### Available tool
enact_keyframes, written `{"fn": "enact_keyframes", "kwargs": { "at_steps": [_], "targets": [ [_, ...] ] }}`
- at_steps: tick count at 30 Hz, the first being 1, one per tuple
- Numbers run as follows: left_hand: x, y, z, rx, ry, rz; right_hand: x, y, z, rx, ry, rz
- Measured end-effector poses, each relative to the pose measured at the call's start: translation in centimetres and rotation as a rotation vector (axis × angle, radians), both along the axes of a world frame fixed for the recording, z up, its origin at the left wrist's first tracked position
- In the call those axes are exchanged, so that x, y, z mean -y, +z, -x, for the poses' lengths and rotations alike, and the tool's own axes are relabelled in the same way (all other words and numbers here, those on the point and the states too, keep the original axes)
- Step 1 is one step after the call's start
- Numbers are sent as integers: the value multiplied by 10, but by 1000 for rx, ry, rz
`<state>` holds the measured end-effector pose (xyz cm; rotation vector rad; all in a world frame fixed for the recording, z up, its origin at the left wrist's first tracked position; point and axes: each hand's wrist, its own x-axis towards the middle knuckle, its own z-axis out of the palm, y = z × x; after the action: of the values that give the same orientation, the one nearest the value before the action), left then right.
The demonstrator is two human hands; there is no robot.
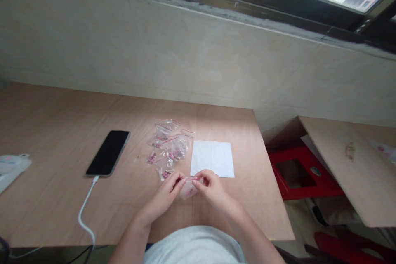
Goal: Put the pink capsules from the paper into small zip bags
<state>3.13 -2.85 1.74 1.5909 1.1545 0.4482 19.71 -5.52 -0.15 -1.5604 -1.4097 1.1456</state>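
Wooden desk (62, 119)—left hand (168, 189), right hand (214, 189) pinching a bag (188, 192), blurry inside.

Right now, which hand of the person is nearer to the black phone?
Left. The left hand is to the right of the black phone; the right hand is farther right, at the near edge of the white sheet.

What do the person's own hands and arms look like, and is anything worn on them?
The left hand and right hand are both ungloved. The forearms are bare, with no sleeve, watch or bracelet visible on them. Between them shows a plain pale garment. Rings or nail details are too small to tell.
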Motion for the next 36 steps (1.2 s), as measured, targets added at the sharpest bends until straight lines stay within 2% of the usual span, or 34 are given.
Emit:
{"fn": "enact_keyframes", "kwargs": {
  "at_steps": [8, 16, 23, 29, 36],
  "targets": [
    [1, -5, -2, 17, -37, 21, 1, -4, 2, -41, -36, 39],
    [3, -1, -3, 38, -103, 87, 0, -1, 5, -75, -32, 43],
    [-2, -5, -1, 49, -71, 28, -1, -4, 7, -214, -39, 102],
    [-4, -7, 2, -6, -34, 0, -3, -9, 0, -181, -65, 85],
    [-2, -6, 0, 35, -95, 34, -1, -6, 2, -183, -73, 100]
  ]
}}
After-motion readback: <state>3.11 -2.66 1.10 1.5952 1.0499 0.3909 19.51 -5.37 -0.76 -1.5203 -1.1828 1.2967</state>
